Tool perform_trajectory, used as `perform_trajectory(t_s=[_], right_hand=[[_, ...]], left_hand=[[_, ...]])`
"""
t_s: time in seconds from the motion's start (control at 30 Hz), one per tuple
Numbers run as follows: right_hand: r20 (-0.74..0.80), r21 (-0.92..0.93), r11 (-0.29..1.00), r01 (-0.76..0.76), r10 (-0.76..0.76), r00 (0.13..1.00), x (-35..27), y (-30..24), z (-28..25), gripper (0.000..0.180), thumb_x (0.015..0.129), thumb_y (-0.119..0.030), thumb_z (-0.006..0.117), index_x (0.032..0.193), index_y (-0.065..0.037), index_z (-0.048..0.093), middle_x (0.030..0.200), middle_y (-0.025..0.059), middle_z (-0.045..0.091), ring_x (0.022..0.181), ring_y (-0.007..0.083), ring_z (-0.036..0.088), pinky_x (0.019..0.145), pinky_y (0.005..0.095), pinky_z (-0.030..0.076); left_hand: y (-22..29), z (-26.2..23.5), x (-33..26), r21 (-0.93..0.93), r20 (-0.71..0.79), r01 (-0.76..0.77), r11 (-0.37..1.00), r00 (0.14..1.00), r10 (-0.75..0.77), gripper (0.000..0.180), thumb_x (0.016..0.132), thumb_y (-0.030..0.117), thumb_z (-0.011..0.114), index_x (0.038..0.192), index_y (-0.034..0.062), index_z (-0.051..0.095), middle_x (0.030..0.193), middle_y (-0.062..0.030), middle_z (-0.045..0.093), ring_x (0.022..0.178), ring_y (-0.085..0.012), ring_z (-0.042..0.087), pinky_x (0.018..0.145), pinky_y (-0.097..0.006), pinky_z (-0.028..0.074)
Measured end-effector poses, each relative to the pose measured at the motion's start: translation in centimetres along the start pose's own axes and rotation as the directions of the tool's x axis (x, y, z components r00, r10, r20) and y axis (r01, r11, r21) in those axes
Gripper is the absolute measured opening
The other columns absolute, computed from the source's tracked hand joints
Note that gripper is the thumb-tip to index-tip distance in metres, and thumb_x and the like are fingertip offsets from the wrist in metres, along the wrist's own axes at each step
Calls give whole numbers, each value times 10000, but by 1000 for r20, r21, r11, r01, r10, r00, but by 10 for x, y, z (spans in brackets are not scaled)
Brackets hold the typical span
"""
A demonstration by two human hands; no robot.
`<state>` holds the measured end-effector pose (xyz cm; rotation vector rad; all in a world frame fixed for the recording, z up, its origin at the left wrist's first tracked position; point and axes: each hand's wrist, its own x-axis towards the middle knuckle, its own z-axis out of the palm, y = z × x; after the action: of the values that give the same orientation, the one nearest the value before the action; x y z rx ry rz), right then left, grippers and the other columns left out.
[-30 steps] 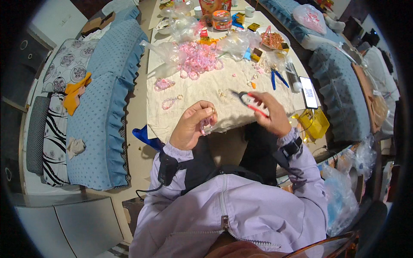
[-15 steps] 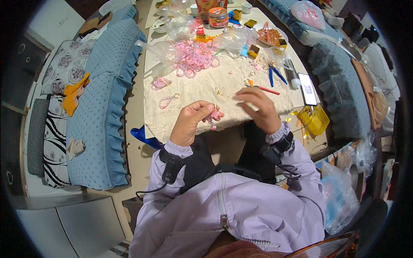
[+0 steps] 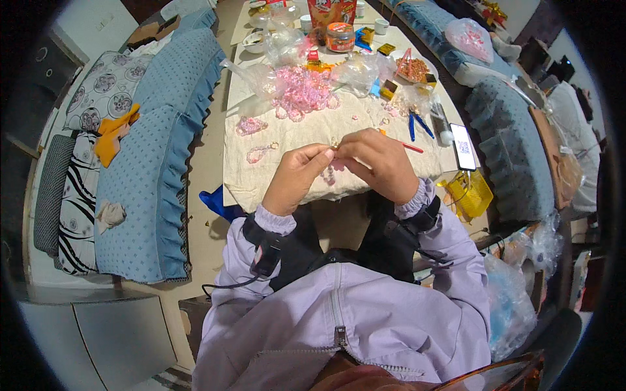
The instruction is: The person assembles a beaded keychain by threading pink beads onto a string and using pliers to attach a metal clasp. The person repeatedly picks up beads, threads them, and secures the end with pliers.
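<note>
Between my two hands, over the table's near edge, hangs a short pink and lilac beaded charm, partly covered by my fingers. My left hand pinches its top end between thumb and forefinger. My right hand is closed too, its fingertips meeting the left ones at a small gold-coloured piece at the charm's top; that contact is mostly hidden. Left of the hands, a pink beaded loop with a gold ring lies on the cream cloth. Beyond it sits a small bundle of pink beads.
A heap of pink beaded strings spills from a clear bag. To the right lie blue-handled pliers, a red-handled tool and a lit phone. A jar and a plate of nuts stand farther back.
My right hand has moved left and inward from above the cloth, and its fingers have closed at the charm's top beside my left fingertips. The view has shifted slightly.
</note>
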<state>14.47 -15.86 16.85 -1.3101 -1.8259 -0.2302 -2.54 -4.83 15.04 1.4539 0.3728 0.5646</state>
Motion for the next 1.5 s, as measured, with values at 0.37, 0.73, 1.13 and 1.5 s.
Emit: perform_trajectory(t_s=[0.37,0.73,1.13,1.5], right_hand=[[-32,-134,991,-12,8,999,38,-17,-26,162,824,-159,752,925,-81,652,858,57,641,812,249,621,679,358,505],[-113,126,966,-227,241,964,48,-29,-35,138,887,-115,740,953,-30,654,812,34,623,647,86,516,579,245,432],[-110,101,961,-256,266,958,60,-32,-51,123,920,-99,712,947,6,653,792,34,644,673,62,564,587,222,458],[-169,141,959,-246,268,949,65,-32,-52,167,886,-157,746,920,-9,677,778,49,650,637,109,547,576,264,450]], left_hand=[[21,5,7,125,-71,-160,979,983,170,234,1005,168,612,1097,-28,702,956,-43,706,911,-103,625,823,-246,487],[23,15,9,164,-37,-266,950,961,275,565,805,-4,782,1331,65,589,1182,-52,686,1119,-152,628,980,-334,484],[10,14,8,-79,-7,-158,984,987,158,473,857,-83,693,1306,14,579,1170,-106,694,1101,-169,656,921,-284,542],[9,8,9,-145,-72,-67,987,996,57,424,894,-64,662,1304,13,584,1175,-108,691,1098,-166,653,935,-271,533]])
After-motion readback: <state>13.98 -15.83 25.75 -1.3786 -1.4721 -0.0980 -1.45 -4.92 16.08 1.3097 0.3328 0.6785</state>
